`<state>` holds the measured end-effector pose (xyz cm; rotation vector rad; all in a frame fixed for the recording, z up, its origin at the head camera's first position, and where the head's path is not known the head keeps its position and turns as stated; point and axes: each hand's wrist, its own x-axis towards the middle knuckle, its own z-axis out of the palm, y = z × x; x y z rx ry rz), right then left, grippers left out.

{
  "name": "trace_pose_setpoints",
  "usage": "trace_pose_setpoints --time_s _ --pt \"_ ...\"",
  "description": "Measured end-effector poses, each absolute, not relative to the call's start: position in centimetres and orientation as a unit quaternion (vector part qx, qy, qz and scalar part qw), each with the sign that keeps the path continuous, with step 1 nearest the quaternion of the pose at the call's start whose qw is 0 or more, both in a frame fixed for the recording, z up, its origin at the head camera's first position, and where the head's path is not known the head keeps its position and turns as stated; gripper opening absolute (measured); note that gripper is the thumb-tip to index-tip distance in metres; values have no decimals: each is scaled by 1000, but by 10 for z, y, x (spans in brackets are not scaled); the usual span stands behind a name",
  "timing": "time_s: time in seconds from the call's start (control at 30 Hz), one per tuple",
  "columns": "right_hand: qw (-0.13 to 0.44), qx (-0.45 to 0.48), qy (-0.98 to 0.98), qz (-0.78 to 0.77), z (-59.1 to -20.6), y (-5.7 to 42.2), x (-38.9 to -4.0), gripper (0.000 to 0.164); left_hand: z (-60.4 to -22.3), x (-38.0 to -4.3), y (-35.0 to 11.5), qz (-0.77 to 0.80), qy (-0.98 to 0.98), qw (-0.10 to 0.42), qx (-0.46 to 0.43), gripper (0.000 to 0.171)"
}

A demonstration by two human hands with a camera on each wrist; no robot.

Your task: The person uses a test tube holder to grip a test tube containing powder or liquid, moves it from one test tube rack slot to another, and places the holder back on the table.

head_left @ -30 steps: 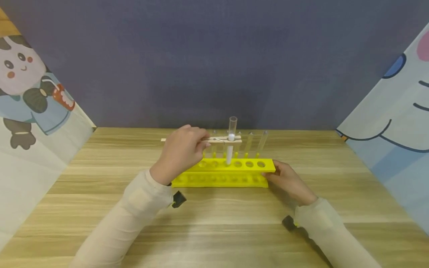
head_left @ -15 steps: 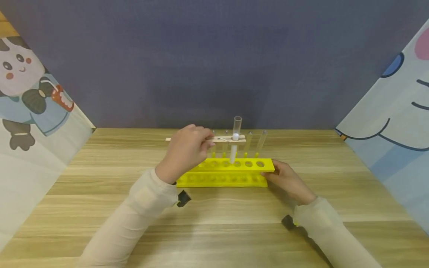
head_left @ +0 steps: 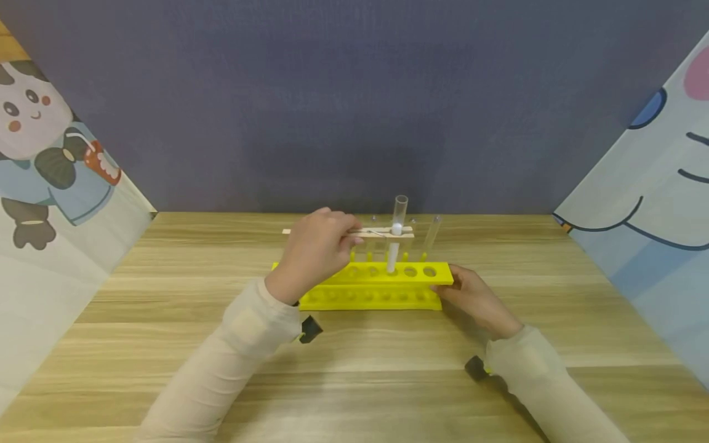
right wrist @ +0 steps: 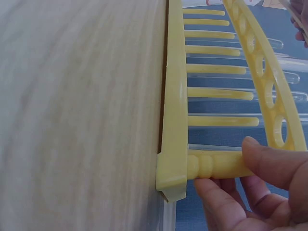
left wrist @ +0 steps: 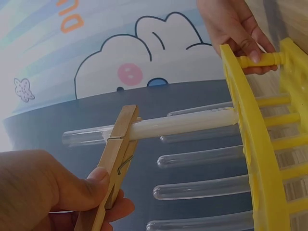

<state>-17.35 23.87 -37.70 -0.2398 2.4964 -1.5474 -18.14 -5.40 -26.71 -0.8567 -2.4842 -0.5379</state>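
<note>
My left hand (head_left: 321,246) pinches a wooden test tube holder (left wrist: 115,154) between thumb and fingers. The holder's jaws clasp an upright test tube (head_left: 393,252) with white contents, its top part clear. That tube's lower end is right at a hole in the top plate of the yellow test tube rack (head_left: 360,274). At the rack's right end, my right hand (head_left: 479,301) grips the yellow end post (right wrist: 221,164) between thumb and fingers. Several empty clear test tubes (left wrist: 207,187) sit upside down on the pegs (right wrist: 216,69) along the rack's back.
The rack stands on a wood-grain table (head_left: 354,381). Behind it rises a dark blue-grey backdrop (head_left: 354,111). Cartoon-printed panels stand at the left (head_left: 55,184) and right (head_left: 653,203). A small black device hangs at each wrist, such as the left one (head_left: 311,330).
My left hand has shifted right along the rack, carrying the holder and the white-filled test tube, which has also dropped slightly. My right hand stays on the rack's end.
</note>
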Motion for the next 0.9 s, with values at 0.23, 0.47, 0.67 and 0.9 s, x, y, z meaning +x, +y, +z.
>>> trace_pose_setpoints --time_s 0.23,0.47,0.67,0.9 --pt "89 -82 849 -514 -379 239 -175 35 -271 -183 -53 -197 -901 227 -312 8" --pt "88 -84 851 -510 -380 240 -175 35 -276 -184 -52 -200 -904 217 -309 9" --pt "91 -81 852 -509 -379 240 -174 36 -282 -185 -51 -202 -903 217 -311 7" --pt "94 -79 849 -513 -378 239 -174 36 -289 -187 -51 -203 -899 223 -319 4"
